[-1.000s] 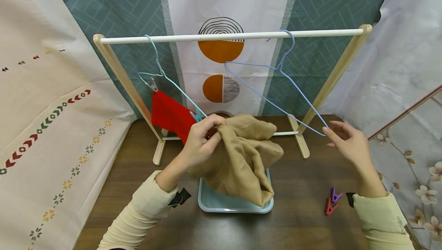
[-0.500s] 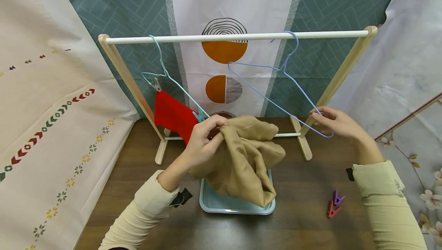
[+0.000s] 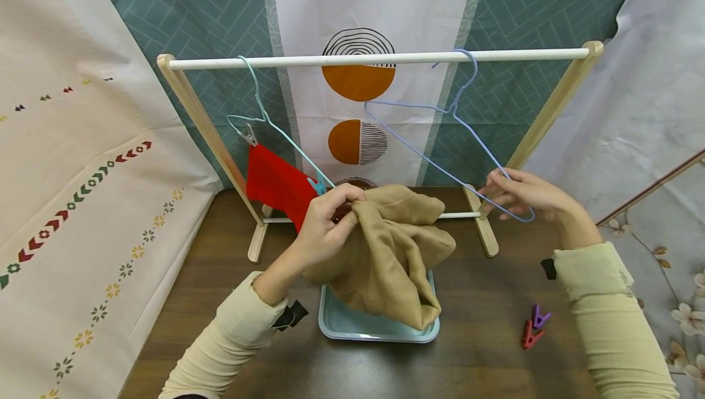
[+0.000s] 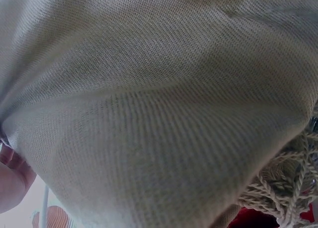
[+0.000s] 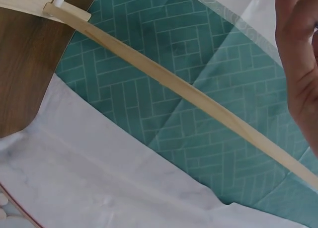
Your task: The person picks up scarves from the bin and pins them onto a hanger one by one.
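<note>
My left hand [image 3: 325,224] pinches the edge of a tan scarf [image 3: 396,258], which hangs in loose folds over a pale blue tray [image 3: 380,331]. In the left wrist view the scarf [image 4: 164,104] fills most of the frame, with twisted fringe [image 4: 288,193] at lower right. My right hand [image 3: 531,194] is at the lower right corner of a periwinkle hanger [image 3: 418,153], thumb and fingers about its wire. That hanger hooks over the rack's white rail [image 3: 407,58]. In the right wrist view only part of the right hand [image 5: 300,59] shows.
A mint hanger [image 3: 286,137] holds a red cloth [image 3: 278,178] by a grey clothespin [image 3: 250,135] and a blue one [image 3: 317,185]. Purple [image 3: 540,316] and red [image 3: 531,334] clothespins lie on the wooden table [image 3: 473,362]. Wooden rack legs [image 3: 487,231] stand behind.
My right hand has slid left along the periwinkle hanger from its corner, its fingers now further in past the wire. The left hand keeps its hold on the scarf.
</note>
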`<state>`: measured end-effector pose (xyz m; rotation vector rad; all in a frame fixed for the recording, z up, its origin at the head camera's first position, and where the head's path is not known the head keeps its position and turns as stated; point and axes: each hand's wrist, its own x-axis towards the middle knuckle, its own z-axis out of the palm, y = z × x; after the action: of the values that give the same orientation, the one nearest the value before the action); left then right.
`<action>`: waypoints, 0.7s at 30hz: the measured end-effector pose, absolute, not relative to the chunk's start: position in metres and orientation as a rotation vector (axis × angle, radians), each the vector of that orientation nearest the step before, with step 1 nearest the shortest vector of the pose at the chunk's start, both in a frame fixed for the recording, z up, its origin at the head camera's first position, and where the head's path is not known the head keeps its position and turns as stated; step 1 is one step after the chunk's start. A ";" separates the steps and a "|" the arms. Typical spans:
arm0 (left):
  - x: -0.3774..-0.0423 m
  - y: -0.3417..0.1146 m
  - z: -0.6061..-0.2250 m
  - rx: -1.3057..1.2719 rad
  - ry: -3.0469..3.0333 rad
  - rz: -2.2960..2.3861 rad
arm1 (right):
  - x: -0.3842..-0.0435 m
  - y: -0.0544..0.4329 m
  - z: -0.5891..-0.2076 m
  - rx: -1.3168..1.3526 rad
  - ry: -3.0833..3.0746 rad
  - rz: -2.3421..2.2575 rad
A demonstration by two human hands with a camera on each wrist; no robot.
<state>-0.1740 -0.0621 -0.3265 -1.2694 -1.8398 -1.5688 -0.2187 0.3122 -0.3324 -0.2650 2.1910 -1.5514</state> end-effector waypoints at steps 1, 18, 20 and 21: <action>-0.174 -0.062 -0.326 -1.269 -1.840 -1.568 | -0.219 0.312 -0.332 -0.275 2.192 -1.542; -0.177 -0.058 -0.321 -1.204 -1.915 -1.443 | -0.196 0.316 -0.324 -0.245 2.270 -1.544; -0.177 -0.058 -0.319 -1.218 -1.915 -1.431 | -0.193 0.318 -0.325 -0.221 2.285 -1.542; -0.178 -0.057 -0.319 -1.228 -1.914 -1.421 | -0.192 0.320 -0.326 -0.210 2.288 -1.541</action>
<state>-0.1777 -0.0575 -0.3189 -1.2278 -1.9142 -1.4205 -0.1918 0.3196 -0.3258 -0.2098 2.2881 -1.5409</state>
